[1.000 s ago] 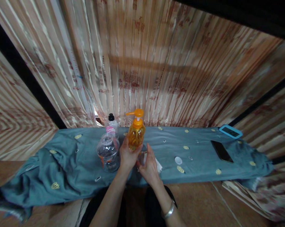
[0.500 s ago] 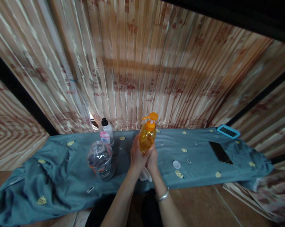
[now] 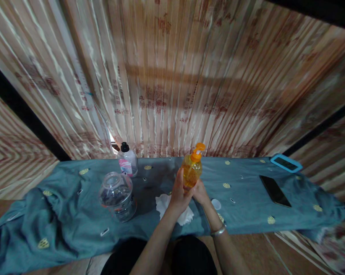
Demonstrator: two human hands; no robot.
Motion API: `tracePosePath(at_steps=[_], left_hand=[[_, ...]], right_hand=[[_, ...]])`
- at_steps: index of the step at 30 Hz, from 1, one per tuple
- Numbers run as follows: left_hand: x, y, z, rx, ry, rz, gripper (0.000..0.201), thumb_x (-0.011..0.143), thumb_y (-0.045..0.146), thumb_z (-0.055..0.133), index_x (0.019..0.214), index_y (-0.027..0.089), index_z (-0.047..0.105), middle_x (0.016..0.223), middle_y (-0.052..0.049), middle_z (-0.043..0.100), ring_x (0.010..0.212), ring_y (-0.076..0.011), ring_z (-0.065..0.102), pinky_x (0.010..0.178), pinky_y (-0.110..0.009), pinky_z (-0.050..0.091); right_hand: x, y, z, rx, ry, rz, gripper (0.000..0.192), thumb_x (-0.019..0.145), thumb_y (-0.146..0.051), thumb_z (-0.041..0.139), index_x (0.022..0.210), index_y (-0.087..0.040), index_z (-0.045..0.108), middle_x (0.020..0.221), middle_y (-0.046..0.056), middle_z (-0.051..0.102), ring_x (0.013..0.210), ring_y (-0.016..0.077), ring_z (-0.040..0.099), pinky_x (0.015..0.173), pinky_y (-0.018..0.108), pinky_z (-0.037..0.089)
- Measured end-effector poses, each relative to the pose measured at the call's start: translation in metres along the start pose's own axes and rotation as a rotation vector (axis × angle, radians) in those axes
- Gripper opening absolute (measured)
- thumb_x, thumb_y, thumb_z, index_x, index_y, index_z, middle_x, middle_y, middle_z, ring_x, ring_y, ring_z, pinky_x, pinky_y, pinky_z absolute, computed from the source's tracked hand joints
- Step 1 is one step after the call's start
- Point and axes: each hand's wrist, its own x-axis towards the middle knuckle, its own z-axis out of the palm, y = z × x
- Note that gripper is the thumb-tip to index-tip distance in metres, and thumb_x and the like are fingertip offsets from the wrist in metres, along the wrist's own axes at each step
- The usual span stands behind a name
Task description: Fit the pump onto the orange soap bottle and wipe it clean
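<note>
An orange pump bottle [image 3: 192, 169] with an orange pump head is held above the teal cloth [image 3: 75, 214], tilted slightly right. My left hand [image 3: 179, 193] wraps its left side and base. My right hand [image 3: 201, 191] grips its lower right side; a metal bracelet sits on that wrist. A crumpled white tissue [image 3: 163, 203] lies on the cloth just under my hands. A small white cap [image 3: 216, 204] lies right of my right hand.
A large clear open-mouthed jar [image 3: 117, 195] stands left of my hands. A small clear bottle with black cap and pink label [image 3: 127, 160] is behind it. A black phone [image 3: 274, 190] and a blue-framed device [image 3: 286, 163] lie at right. Striped curtain behind.
Both hands have carried the orange pump bottle to the right, away from the clear jar. My right hand left the tissue and joined the bottle; the tissue now lies uncovered.
</note>
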Motion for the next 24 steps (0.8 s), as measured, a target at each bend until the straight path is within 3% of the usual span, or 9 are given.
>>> tracePosePath(at_steps=[3,8,12,17,21,24], left_hand=[[-0.001,0.003,-0.015,0.055,0.002,-0.034,0.072,0.08,0.029,0.068,0.145,0.02,0.039,0.155,-0.016,0.041,0.146,-0.0316,0.037,0.121,-0.051,0.03],[-0.006,0.008,-0.055,0.212,0.097,-0.113,0.067,0.081,0.033,0.07,0.142,0.021,0.044,0.151,-0.014,0.047,0.142,-0.0314,0.042,0.118,-0.051,0.034],[-0.021,0.006,-0.085,0.276,0.015,-0.213,0.079,0.071,0.023,0.075,0.144,0.02,0.043,0.154,-0.014,0.044,0.145,-0.031,0.038,0.12,-0.051,0.03],[-0.045,0.0,-0.103,0.291,-0.116,-0.336,0.089,0.064,0.014,0.075,0.146,0.019,0.04,0.156,-0.015,0.041,0.143,-0.0316,0.041,0.119,-0.05,0.031],[-0.055,-0.003,-0.103,0.246,-0.177,-0.441,0.087,0.067,0.013,0.07,0.148,0.019,0.037,0.138,-0.012,0.061,0.129,-0.029,0.057,0.113,-0.047,0.038],[-0.057,-0.001,-0.1,0.235,-0.155,-0.486,0.072,0.075,0.014,0.062,0.144,0.015,0.041,0.122,-0.011,0.069,0.117,-0.0268,0.063,0.105,-0.043,0.046]], right_hand=[[-0.004,-0.008,-0.005,-0.045,-0.034,0.071,0.064,0.06,-0.055,0.078,0.109,-0.018,0.059,0.107,0.011,0.073,0.098,0.0258,0.069,0.09,0.045,0.053],[-0.02,-0.028,0.0,-0.214,0.118,0.244,0.076,0.061,-0.053,0.078,0.119,-0.017,0.046,0.115,0.018,0.069,0.103,0.0344,0.067,0.086,0.046,0.052],[-0.022,-0.036,0.003,-0.249,0.137,0.293,0.074,0.065,-0.055,0.074,0.119,-0.013,0.047,0.116,0.024,0.068,0.106,0.041,0.066,0.088,0.05,0.05],[-0.002,-0.022,-0.017,-0.121,-0.013,0.23,0.076,0.061,-0.055,0.079,0.12,-0.013,0.054,0.123,0.021,0.068,0.114,0.0384,0.064,0.1,0.054,0.046],[0.025,-0.005,-0.042,0.121,-0.202,0.191,0.067,0.052,-0.04,0.085,0.111,-0.017,0.061,0.117,0.013,0.073,0.11,0.0324,0.067,0.103,0.049,0.048],[0.043,-0.001,-0.057,0.242,-0.27,0.205,0.061,0.048,-0.026,0.084,0.105,-0.018,0.064,0.113,0.01,0.075,0.107,0.0306,0.069,0.102,0.048,0.049]])
